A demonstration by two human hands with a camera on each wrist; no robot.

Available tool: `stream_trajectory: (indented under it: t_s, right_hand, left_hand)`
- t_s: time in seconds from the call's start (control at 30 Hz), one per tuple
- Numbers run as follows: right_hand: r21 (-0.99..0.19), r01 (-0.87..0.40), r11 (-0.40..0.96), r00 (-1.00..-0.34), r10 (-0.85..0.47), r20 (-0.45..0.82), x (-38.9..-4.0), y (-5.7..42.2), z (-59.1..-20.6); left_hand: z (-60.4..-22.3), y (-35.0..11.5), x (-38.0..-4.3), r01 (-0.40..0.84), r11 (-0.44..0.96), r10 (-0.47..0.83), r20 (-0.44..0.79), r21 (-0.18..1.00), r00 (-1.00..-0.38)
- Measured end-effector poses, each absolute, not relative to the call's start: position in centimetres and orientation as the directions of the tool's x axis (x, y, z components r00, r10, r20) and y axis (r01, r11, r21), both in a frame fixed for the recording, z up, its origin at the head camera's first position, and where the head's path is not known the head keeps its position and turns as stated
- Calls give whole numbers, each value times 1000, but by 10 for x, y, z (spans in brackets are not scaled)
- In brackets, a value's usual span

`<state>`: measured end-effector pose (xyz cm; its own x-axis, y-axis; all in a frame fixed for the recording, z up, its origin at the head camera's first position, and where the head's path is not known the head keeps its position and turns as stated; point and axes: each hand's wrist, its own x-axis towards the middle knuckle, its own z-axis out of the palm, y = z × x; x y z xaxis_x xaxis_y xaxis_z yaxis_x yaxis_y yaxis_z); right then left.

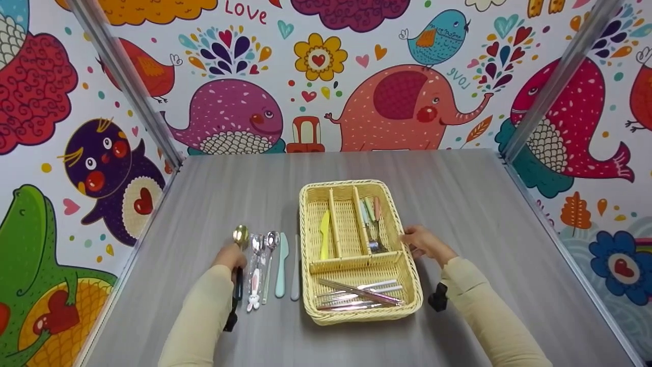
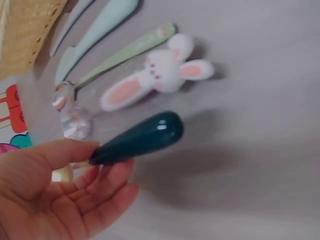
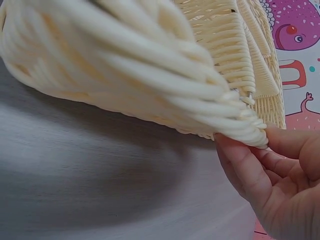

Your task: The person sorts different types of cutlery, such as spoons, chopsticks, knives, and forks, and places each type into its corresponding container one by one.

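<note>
My left hand (image 1: pixel 232 256) pinches a spoon (image 1: pixel 240 235) with a gold bowl and a dark green handle. In the left wrist view the rounded handle end (image 2: pixel 142 137) sticks out past the thumb and fingers, above the table. At the right side of a cream wicker basket (image 1: pixel 364 320), my right hand (image 1: pixel 428 243) grips the woven rim, thumb on top and fingers beneath. Right of the left hand lie a rabbit-handled spoon (image 1: pixel 254 285), seemingly in clear wrap, a green-handled spoon (image 1: pixel 268 267), a pale teal knife (image 1: pixel 281 265) and a grey knife (image 1: pixel 295 275).
The basket has dividers. A yellow knife (image 1: pixel 325 234) lies in its left compartment, several pastel-handled utensils (image 1: pixel 370 214) in the right one, and several shiny sticks (image 1: pixel 356 293) across the front. Metal posts (image 1: pixel 540 86) and patterned walls border the grey table (image 1: pixel 244 188).
</note>
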<state>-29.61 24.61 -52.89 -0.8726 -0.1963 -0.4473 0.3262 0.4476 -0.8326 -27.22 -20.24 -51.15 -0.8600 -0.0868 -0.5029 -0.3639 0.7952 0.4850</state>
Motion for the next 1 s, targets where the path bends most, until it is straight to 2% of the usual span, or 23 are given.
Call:
stream_trajectory:
  t_s: [0.13, 0.3, 0.43, 0.6, 0.77, 1.0]
  right_hand:
    - [-840, 316, 441, -876, -203, -436, -296, 248, -529]
    - [-848, 307, 432, -879, -213, -426, -295, 249, -529]
    - [-842, 305, 445, -880, -207, -428, -296, 250, -530]
    - [-837, 315, 447, -881, -191, -433, -296, 248, -530]
    - [-827, 337, 450, -878, -167, -449, -296, 246, -529]
    - [-831, 321, 454, -890, -155, -428, -295, 246, -530]
  left_hand:
    - [-509, -193, -290, -386, 751, -82, -505, 535, -859]
    - [-503, -168, -316, -318, 711, 3, -455, 627, -891]
    - [-475, -134, -317, -234, 689, 35, -354, 686, -935]
    - [-467, -97, -318, -180, 631, 66, -283, 755, -957]
    - [-482, -70, -318, -156, 633, 30, -225, 758, -974]
    - [-500, -49, -312, -17, 732, 85, -116, 681, -990]
